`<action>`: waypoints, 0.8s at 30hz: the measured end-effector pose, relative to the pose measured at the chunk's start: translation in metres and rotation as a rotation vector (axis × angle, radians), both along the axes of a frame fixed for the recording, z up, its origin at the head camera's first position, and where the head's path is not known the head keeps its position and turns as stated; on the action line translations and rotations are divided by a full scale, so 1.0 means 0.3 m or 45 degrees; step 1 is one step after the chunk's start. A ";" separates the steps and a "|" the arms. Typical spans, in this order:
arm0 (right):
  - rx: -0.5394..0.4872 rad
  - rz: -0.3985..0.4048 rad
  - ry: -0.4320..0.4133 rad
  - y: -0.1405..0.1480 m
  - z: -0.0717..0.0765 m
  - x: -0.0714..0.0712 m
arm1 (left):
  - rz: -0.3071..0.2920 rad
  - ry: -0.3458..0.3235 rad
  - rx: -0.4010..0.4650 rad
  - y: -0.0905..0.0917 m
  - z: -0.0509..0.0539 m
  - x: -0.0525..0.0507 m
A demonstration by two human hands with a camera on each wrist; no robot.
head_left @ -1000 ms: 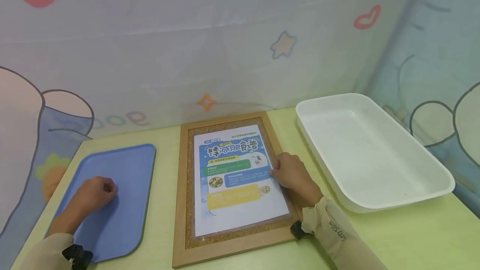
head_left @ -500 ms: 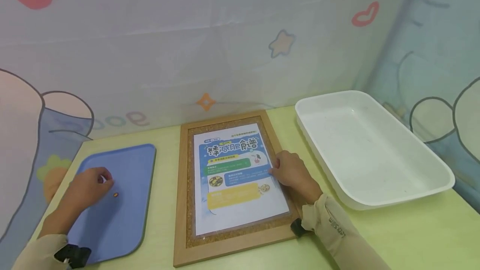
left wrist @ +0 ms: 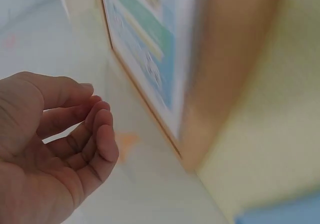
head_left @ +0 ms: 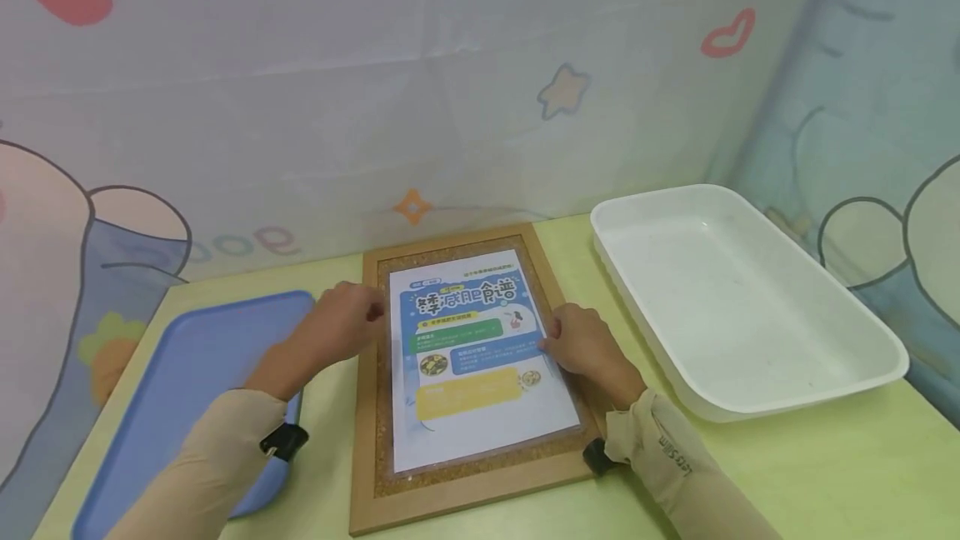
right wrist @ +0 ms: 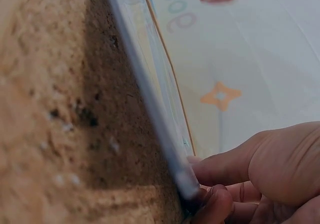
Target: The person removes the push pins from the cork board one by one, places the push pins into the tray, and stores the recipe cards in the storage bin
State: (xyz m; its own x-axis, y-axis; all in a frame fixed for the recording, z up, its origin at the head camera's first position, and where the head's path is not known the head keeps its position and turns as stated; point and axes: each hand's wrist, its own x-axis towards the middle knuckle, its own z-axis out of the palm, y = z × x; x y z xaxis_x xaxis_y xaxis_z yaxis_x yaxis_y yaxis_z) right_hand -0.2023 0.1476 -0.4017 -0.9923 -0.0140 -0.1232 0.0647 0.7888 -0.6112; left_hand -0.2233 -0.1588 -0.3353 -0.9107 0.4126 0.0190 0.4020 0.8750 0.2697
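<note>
Between pinching right fingers (right wrist: 225, 168) lies the sheet's (head_left: 480, 361) edge; curled, empty left fingers (left wrist: 106, 141) hover near.

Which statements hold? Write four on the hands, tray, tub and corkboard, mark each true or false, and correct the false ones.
1. The right hand pinches the printed sheet at its right edge. True.
2. The blue tray lies right of the corkboard. False: it lies left of it.
3. The white tub stands right of the corkboard. True.
4. The left hand is over the white tub. False: it is by the corkboard's left edge.
</note>
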 end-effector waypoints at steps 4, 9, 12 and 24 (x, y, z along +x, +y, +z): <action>-0.005 0.004 -0.010 0.004 -0.003 -0.002 | -0.078 0.016 -0.028 0.138 -0.040 -0.046; 0.006 0.003 -0.007 0.006 -0.003 -0.006 | -0.140 -0.070 0.013 0.249 -0.088 -0.095; 0.015 -0.002 -0.002 0.013 -0.003 -0.006 | -0.200 -0.089 0.053 0.295 -0.121 -0.125; 0.005 0.001 -0.014 0.011 -0.006 -0.006 | -0.238 -0.033 0.082 0.401 -0.194 -0.196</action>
State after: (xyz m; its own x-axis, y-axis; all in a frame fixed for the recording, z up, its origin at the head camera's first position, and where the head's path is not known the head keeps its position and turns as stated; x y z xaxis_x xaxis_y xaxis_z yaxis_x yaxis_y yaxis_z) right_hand -0.2039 0.1508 -0.4035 -0.9908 -0.0145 -0.1345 0.0709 0.7912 -0.6075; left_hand -0.2823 -0.0385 -0.3934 -0.8188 0.5734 0.0281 0.5481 0.7663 0.3352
